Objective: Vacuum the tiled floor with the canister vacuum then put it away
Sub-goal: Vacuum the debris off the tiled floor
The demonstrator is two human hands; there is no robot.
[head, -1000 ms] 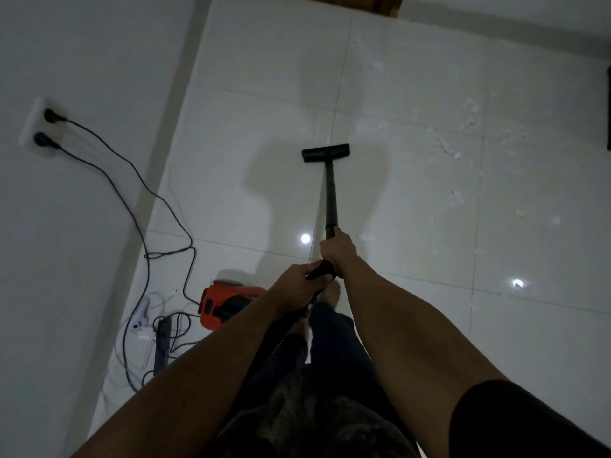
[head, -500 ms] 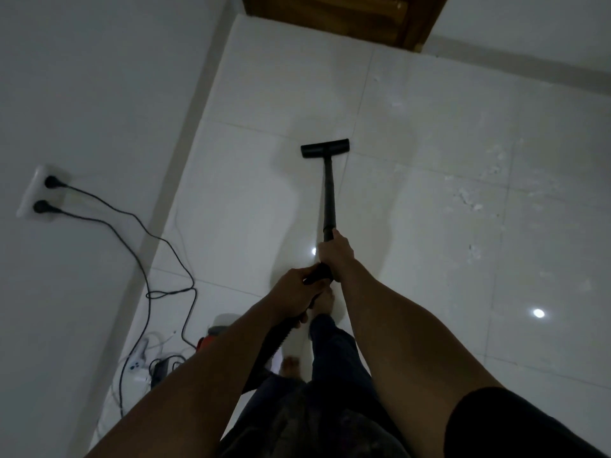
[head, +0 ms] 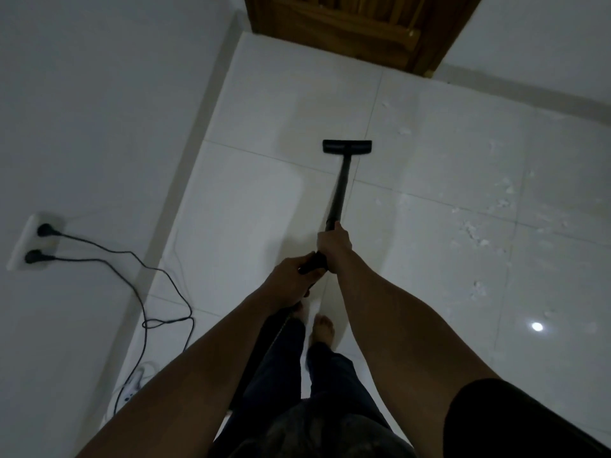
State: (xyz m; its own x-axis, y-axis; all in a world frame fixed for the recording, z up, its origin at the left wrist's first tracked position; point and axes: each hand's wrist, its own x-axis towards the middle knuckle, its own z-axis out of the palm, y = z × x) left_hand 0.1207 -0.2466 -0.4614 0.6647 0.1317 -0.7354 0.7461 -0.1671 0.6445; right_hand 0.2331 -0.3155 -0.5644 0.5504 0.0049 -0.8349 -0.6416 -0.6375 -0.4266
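Vacuuming is under way, not complete. The right hand [head: 334,247] grips the rigid black wand [head: 340,186] farther along; the left hand [head: 291,272] grips its near handle end. The flat rectangular floor head [head: 347,147] rests on the glossy white tiled floor [head: 251,206], short of the wooden door [head: 347,24]. Pale crumbly debris [head: 472,231] lies uncollected to the right. The canister is out of view; stowing remains.

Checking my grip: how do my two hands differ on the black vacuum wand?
The right hand grips the thin black vacuum wand farther forward, nearer the black floor head; the left hand holds its rear end. The right hand comes from the right, the left hand from the left. Both curl round it.
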